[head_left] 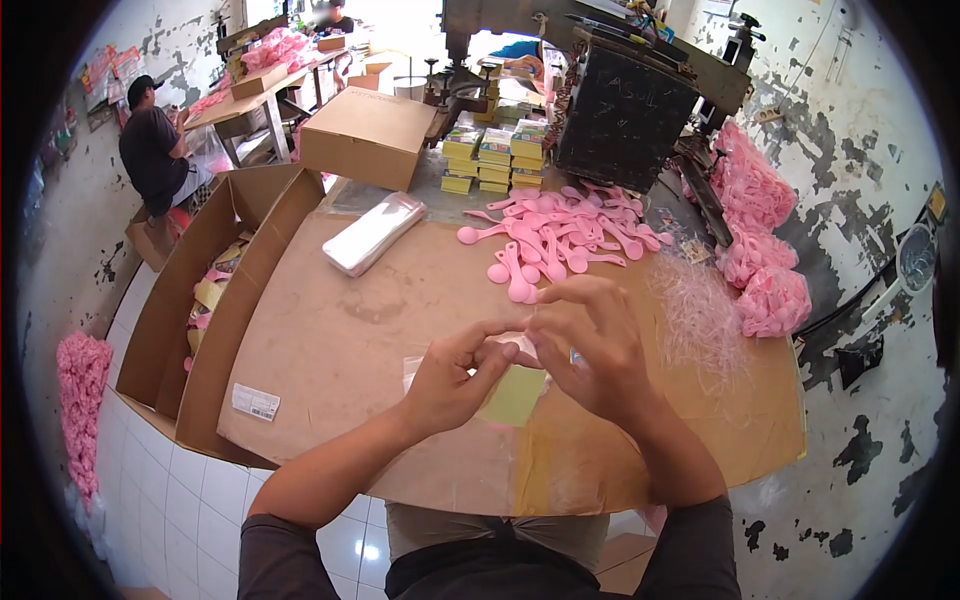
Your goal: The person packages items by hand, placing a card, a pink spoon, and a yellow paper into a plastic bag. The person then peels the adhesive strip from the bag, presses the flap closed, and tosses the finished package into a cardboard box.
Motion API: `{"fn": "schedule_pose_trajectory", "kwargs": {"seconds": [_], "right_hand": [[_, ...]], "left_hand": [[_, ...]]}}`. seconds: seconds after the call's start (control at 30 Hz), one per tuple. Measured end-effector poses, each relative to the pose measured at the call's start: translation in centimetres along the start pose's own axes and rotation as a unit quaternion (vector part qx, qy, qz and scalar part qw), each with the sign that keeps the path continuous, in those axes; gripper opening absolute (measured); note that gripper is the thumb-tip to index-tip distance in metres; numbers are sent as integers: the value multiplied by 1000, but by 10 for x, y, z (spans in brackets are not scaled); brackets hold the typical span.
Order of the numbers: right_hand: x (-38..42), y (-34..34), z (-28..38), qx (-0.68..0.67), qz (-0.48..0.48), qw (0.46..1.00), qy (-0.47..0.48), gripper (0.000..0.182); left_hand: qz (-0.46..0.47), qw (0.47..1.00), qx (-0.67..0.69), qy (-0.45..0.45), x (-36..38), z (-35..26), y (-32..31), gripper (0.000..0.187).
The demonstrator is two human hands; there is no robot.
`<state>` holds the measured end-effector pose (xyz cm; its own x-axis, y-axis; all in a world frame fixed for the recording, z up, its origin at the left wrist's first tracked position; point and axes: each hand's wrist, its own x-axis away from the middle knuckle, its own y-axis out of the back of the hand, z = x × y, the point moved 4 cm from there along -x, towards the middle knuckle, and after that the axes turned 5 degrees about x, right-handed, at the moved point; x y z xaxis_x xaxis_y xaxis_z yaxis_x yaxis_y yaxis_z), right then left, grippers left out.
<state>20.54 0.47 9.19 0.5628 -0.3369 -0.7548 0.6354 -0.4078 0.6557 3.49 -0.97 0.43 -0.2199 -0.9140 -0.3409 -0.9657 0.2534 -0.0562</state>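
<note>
Above the table's near middle, my left hand (pixel 452 378) is closed, thumb and forefinger pinched at the top of a small clear packet with a pale yellow-green card (pixel 516 396) in it. My right hand (pixel 598 352) meets it there, thumb and forefinger pinched at the packet's upper edge; the exact grip is partly hidden by the fingers. Just beyond my hands lies a loose heap of pink plastic spoons (pixel 540 235). To the left of that heap rests a stack of clear plastic bags (pixel 373 234).
Stacks of yellow-edged cards (pixel 494 160) stand behind the spoons, beside a black box (pixel 628 105). A closed carton (pixel 362 130) sits at the back left, an open carton (pixel 225 350) along the left edge. Plastic strips (pixel 705 315) and bagged pink goods (pixel 760 240) lie right. A co-worker (pixel 155 150) sits far left.
</note>
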Motion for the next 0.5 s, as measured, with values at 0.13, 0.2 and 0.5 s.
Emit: {"fn": "schedule_pose_trajectory", "kwargs": {"seconds": [0.13, 0.2, 0.5], "right_hand": [[4, -10, 10, 77, 19, 996, 42, 26], [7, -15, 12, 108, 30, 992, 66, 27], [9, 14, -77, -201, 73, 943, -256, 3]], "left_hand": [[6, 989, -145, -13, 7, 5, 2, 35], [0, 978, -194, -74, 7, 3, 0, 36], [55, 987, -147, 23, 2, 11, -5, 38]]}}
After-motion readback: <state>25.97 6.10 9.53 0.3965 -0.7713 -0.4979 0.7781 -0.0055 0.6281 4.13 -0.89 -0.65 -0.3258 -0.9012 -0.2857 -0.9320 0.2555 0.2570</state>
